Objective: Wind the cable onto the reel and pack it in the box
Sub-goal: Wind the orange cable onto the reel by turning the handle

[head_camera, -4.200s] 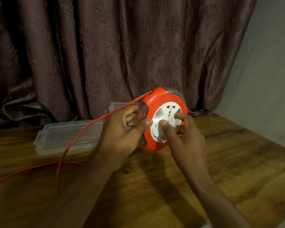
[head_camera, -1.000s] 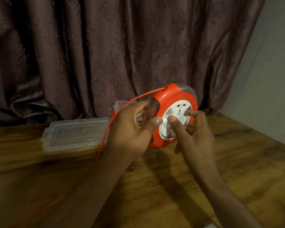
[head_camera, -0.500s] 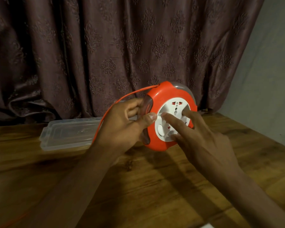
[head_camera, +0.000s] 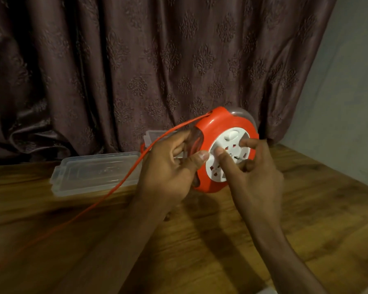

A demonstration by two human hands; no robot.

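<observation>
Reel (head_camera: pixel 225 153), orange with no legible marking, is held upright above the wooden table (head_camera: pixel 306 209), gripped at its rim by the left hand (head_camera: pixel 168 166) while the right hand (head_camera: pixel 253 172) pinches its white socket face (head_camera: pixel 229 160), orange cable (head_camera: pixel 106 194) trailing left across a clear plastic box (head_camera: pixel 94 172) before a curtain (head_camera: pixel 136 60).

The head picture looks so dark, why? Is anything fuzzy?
Head view: dim light, so the curtain is murky; the hands cast soft shadows on the table; the cable blurs toward the lower left; the reel stays fairly sharp.
</observation>
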